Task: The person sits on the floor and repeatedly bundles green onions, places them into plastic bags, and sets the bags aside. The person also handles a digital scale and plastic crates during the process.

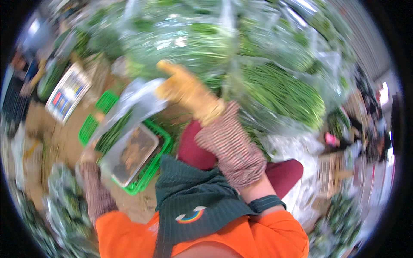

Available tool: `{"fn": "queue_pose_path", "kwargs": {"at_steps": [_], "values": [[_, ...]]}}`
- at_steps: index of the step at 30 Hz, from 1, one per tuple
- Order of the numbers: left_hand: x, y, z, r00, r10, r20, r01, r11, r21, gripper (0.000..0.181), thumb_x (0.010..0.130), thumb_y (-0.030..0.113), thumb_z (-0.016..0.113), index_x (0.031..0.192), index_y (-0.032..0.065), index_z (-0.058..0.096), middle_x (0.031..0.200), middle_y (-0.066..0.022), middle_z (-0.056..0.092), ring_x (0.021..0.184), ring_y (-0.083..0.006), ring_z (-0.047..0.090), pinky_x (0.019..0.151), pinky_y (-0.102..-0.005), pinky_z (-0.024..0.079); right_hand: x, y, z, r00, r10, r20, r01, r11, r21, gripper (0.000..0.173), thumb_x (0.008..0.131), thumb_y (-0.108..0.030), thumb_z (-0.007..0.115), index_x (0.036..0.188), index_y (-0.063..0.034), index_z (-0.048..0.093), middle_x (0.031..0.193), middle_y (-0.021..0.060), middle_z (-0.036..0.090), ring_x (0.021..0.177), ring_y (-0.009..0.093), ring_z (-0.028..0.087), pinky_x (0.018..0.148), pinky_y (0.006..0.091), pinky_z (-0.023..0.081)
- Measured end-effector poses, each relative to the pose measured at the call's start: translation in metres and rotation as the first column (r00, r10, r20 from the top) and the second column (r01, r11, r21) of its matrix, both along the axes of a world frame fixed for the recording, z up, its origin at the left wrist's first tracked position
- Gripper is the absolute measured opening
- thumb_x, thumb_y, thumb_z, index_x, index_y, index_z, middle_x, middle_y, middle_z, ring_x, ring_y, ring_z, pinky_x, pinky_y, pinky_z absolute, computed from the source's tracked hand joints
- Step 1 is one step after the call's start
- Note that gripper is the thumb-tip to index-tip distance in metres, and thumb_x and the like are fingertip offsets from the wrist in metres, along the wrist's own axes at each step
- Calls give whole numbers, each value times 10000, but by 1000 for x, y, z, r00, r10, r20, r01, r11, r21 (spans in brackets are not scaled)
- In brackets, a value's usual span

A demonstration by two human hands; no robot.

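A clear plastic bag (146, 93) with long thin green stalks (115, 133) in it slants over a green plastic basket (166, 145). My left hand (89, 152), blurred, grips the bag at its lower left edge. At the bag's upper right end is my right hand (182, 88) in a yellow glove, thumb or forefinger stretched out; its lower fingers overlap the plastic, and whether they pinch it is unclear. A shallow clear-walled tray (142, 145) with brown matter visible in it sits on the basket, beside the stalks.
A large open bag of green stalks (284, 93) lies at right, among several bagged greens (180, 42) ahead. A weighing scale (68, 92) stands at left, near another green basket (87, 129). More bagged greens (69, 206) lie lower left. A co-worker's arm (37, 75) shows upper left.
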State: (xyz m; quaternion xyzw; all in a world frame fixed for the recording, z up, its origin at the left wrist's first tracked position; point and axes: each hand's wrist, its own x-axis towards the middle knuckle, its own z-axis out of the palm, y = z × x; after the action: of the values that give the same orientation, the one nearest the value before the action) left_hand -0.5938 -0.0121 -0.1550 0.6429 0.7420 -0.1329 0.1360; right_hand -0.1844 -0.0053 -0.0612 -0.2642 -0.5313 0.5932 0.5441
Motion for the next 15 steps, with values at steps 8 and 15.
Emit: {"fn": "queue_pose_path", "kwargs": {"at_steps": [8,15], "values": [[261,-55,164,325,-618,716,677,681,280,227,763,63,613,984,12,625,722,-116,620,610,-221,587,600,-290,474,225,-57,-66,-164,-428,889,675,608,418,223,787,-218,560,930,-64,636,809,131,612,783,283,573,712,346,465],[515,65,18,352,-894,-277,800,134,585,423,758,31,539,1172,95,486,1173,-55,530,1097,-228,485,967,-462,329,304,-60,-91,-234,-142,962,541,803,250,622,721,-371,667,1182,-9,459,1029,181,555,985,334,510,843,380,417]]}}
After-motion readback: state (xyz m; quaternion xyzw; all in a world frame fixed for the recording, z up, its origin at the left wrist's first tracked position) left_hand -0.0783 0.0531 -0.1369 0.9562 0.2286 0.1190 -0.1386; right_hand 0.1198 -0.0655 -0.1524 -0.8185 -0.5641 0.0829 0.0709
